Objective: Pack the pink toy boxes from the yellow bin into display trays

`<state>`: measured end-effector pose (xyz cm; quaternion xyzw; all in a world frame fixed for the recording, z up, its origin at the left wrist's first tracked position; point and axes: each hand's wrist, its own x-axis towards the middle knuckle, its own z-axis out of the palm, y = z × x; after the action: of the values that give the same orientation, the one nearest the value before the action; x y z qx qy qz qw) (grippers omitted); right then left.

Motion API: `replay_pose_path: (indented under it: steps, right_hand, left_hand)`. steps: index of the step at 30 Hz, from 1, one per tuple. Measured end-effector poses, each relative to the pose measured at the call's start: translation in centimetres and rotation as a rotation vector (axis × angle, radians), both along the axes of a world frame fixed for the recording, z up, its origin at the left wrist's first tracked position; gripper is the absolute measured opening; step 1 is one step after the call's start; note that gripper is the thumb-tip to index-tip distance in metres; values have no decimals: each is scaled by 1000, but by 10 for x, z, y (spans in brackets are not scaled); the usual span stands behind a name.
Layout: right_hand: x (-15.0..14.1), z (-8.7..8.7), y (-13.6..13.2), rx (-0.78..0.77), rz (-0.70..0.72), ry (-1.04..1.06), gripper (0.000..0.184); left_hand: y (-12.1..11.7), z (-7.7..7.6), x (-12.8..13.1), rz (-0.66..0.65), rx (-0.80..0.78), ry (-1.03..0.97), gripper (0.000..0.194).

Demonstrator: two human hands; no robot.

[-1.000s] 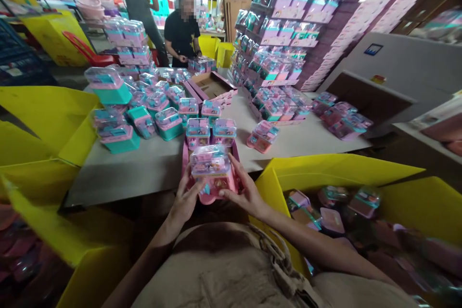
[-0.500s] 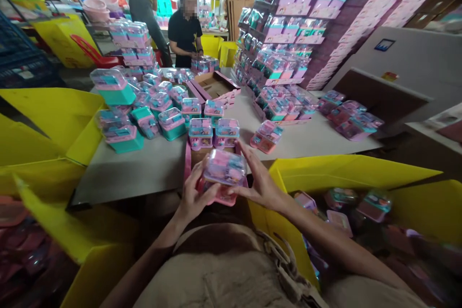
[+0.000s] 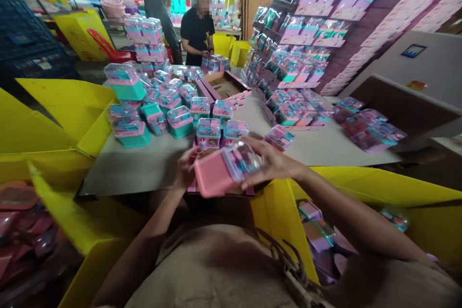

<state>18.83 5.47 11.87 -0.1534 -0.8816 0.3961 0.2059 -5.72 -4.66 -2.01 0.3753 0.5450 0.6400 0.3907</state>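
A plastic box (image 3: 213, 174) with a salmon-pink base and a clear lid over small coloured items is tipped on its side in front of me, slightly blurred. My right hand (image 3: 272, 161) grips it round the lid end. At the base's left edge is my left hand (image 3: 186, 167), its fingers curled against the box and partly hidden. Under and behind the held box lies a pink cardboard tray (image 3: 192, 186), mostly covered. Two clear-lidded boxes, one on the left (image 3: 208, 133) and one on the right (image 3: 235, 131), stand upright at its far end.
Several teal-based boxes (image 3: 181, 122) crowd the table's (image 3: 155, 168) left side. A single box (image 3: 279, 137) lies to the right. Tall stacks of filled trays (image 3: 299, 70) rise behind. Yellow bins (image 3: 285, 221) flank me. Across the table, a person (image 3: 198, 33) handles boxes.
The box has turned from lid-up onto its side, its pink base now facing me. My right hand has shifted round the lid, my left to the base's edge. The view has swung slightly left.
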Motion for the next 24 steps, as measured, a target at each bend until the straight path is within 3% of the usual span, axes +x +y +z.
replay_pose_path:
  steps: [3,5,8,11,15,17,20,22,24]
  right_hand:
    - [-19,-35,32,168,-187,-77,87]
    - [-40,-59,49,294,-167,-154,89]
    - [-74,-85,64,458,-91,-236,88]
    - [-101,-98,68,558,-29,-268,85]
    - [-118,-99,62,596,51,-249,85]
    - [-112,-93,59,611,84,-171,89]
    - [-72,-77,70,587,6,-26,86]
    - [-26,-62,90,564,-236,-1,75]
    - [26,-50,117,572,-538,-125,67]
  left_hand:
    - [17,-16,-24,106,-160,364,17]
    - [18,-26,-30,115,-223,516,10]
    - [15,-35,-30,112,-258,636,17]
    - [16,-41,-27,102,-273,718,18]
    - [18,-45,-30,79,-270,784,17]
    - [14,-41,-34,87,-261,798,21]
    - [9,-20,-41,253,-110,837,37]
    - [11,2,-41,312,102,942,45]
    - [20,25,-37,185,257,1128,54]
